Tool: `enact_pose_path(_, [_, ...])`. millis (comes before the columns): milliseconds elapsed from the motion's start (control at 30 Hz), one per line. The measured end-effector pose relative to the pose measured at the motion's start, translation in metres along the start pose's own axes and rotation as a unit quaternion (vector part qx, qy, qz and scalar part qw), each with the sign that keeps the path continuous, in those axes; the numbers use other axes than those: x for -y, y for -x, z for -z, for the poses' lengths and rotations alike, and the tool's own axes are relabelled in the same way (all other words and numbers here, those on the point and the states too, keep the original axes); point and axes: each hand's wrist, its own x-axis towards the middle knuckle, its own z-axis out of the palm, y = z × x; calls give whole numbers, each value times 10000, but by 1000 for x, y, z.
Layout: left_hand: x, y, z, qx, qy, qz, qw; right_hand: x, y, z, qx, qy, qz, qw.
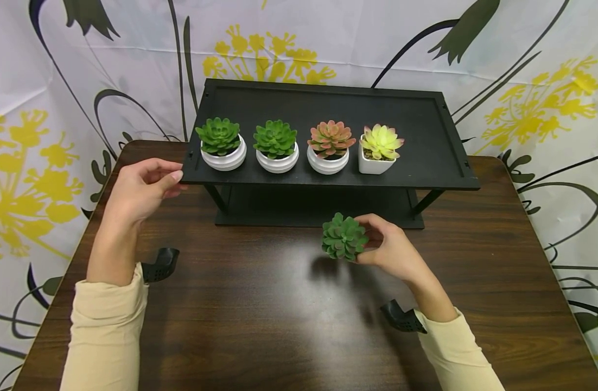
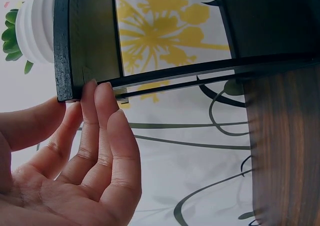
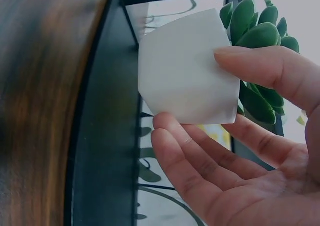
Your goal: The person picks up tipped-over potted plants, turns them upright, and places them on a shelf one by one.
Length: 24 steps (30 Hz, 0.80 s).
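My right hand holds a potted succulent in front of the shelf. The right wrist view shows its white square pot between thumb and fingers, with dark green leaves. At the left front corner of the black two-tier shelf, my left hand pinches the upper board's edge. In the left wrist view the thumb lies on one side of that edge and the fingertips on the other. Along the upper board stand two green succulents, a reddish one and a yellow-green one.
The shelf's lower board lies under the upper one, joined by slanted black legs. The shelf stands at the back of a dark wooden table. A flower-printed curtain hangs behind it.
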Motion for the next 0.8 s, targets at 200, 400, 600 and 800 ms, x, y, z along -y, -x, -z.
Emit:
enact_pose_path(200, [0, 0, 0, 20, -38, -4, 10000, 4, 4, 9, -77, 142, 3, 9999])
enact_pose_path(400, [0, 0, 0, 19, -39, -18, 10000, 10, 8, 20, -185, 254, -70, 9995])
enact_pose_path(600, [0, 0, 0, 20, -31, 29, 10000, 16, 12, 31, -217, 359, -65, 9991])
enact_pose_path(800, [0, 0, 1, 34, -51, 34, 10000, 22, 15, 43, -266, 482, 93, 9984])
